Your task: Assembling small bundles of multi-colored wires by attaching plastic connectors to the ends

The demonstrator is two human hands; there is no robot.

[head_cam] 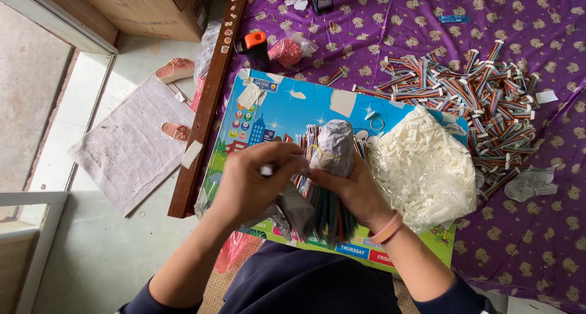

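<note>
The right hand (pixel 357 189) grips the wire bundle (pixel 326 213) over the blue board (pixel 287 109) to keep it steady, while the left hand (pixel 250 183) pinches a small white piece (pixel 266 170) beside it.

packages near the hands
clear bag of white plastic pieces (pixel 424 167) just right of the right hand (pixel 360 192); brown cardboard box (pixel 152 9) far up-left of the left hand (pixel 247 183).

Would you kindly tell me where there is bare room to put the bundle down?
Bare purple cloth lies right of the white-parts bag, and the board's blue upper-left is free. The wire pile is crowded; both hands grip the bundle.
</note>
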